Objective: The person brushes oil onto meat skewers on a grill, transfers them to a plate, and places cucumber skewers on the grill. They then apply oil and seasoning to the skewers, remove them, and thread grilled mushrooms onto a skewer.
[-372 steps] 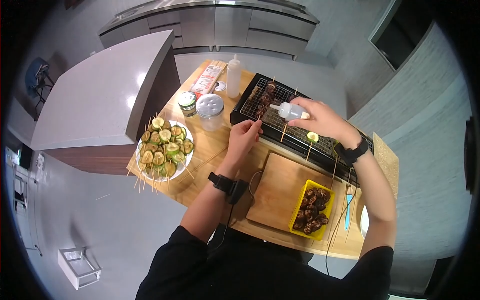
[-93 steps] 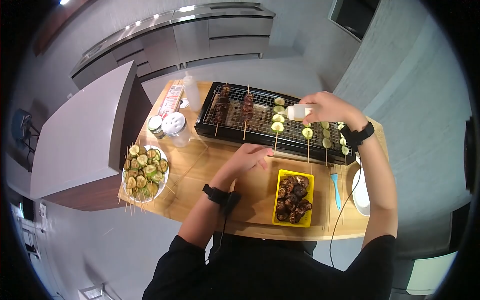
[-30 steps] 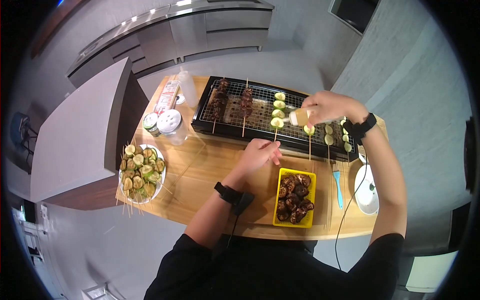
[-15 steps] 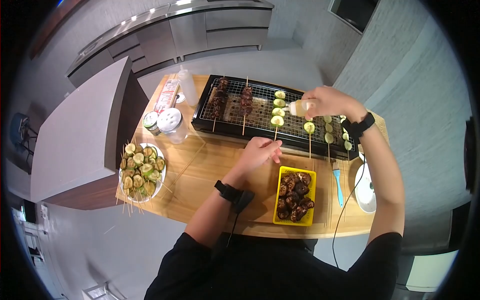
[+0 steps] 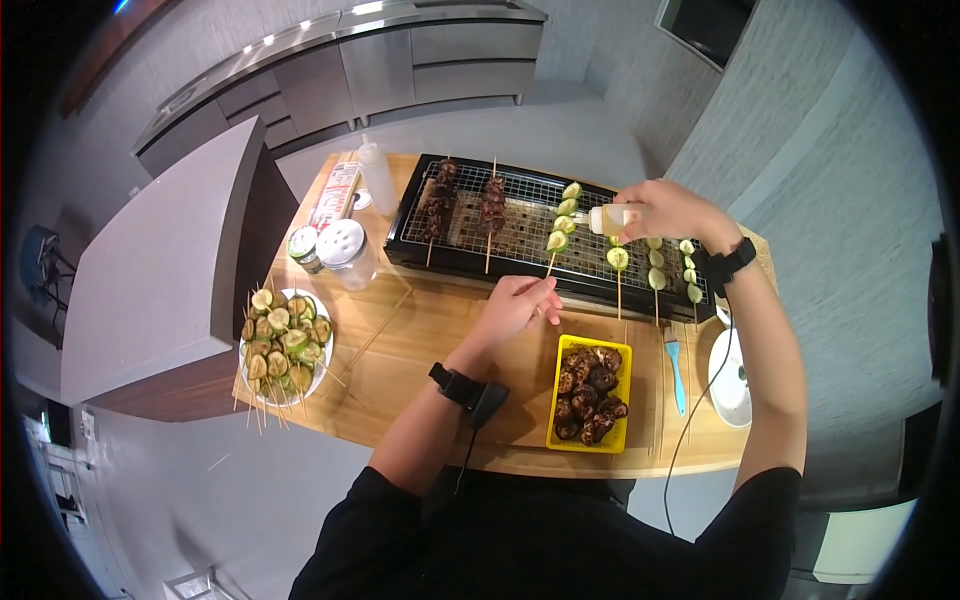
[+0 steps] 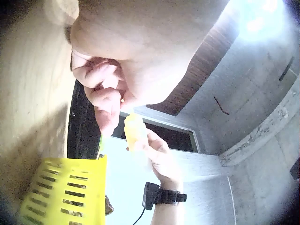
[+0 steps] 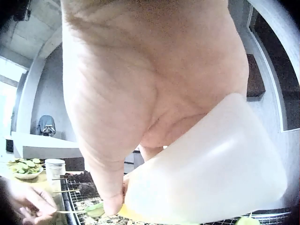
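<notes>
In the head view my left hand (image 5: 515,312) pinches the stick end of a zucchini skewer (image 5: 558,241), which slants over the grill (image 5: 530,215). My right hand (image 5: 665,212) grips a translucent squeeze bottle (image 5: 622,218) holding yellowish liquid. The bottle lies nearly level, its nozzle pointing left at the green slices. In the right wrist view the bottle (image 7: 206,164) fills the lower right, with a slice (image 7: 95,210) beyond the fingers. Two dark meat skewers (image 5: 493,205) lie at the grill's left. Several zucchini skewers (image 5: 617,259) lie under and right of the bottle.
A yellow basket (image 5: 552,400) of dark browned pieces stands before the grill. Rightward lie a blue brush (image 5: 679,385) and a white dish (image 5: 735,400). On the left are a plate of zucchini skewers (image 5: 290,340), a shaker jar (image 5: 345,255) and another squeeze bottle (image 5: 376,180).
Earlier the bottle was over a meat skewer; it has since moved right to the zucchini. In the last half second the held skewer's top has swung right, and the bottle has shifted slightly right.
</notes>
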`<state>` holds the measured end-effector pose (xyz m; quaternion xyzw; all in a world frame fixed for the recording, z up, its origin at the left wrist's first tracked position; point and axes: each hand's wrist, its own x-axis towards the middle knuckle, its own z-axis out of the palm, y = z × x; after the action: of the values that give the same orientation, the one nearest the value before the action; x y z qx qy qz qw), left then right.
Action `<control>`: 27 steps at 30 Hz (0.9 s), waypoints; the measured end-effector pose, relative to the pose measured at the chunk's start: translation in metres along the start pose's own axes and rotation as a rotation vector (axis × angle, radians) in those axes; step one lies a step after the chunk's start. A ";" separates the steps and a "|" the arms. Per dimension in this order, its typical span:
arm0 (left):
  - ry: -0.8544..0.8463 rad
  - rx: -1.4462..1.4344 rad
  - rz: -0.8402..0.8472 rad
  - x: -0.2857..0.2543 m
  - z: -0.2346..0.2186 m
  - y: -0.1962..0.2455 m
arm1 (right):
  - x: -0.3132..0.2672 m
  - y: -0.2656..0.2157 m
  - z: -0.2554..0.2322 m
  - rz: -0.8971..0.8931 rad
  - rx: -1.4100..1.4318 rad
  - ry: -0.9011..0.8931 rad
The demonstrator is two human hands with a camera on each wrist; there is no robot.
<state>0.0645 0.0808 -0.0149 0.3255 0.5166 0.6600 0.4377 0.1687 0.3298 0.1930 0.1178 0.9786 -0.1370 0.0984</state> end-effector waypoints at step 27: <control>-0.032 0.036 -0.064 -0.003 0.007 0.007 | 0.009 -0.015 0.009 -0.018 -0.125 0.053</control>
<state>0.0697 0.0804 -0.0067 0.3271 0.5315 0.6309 0.4609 0.1578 0.3154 0.1863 0.1065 0.9885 -0.0734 0.0783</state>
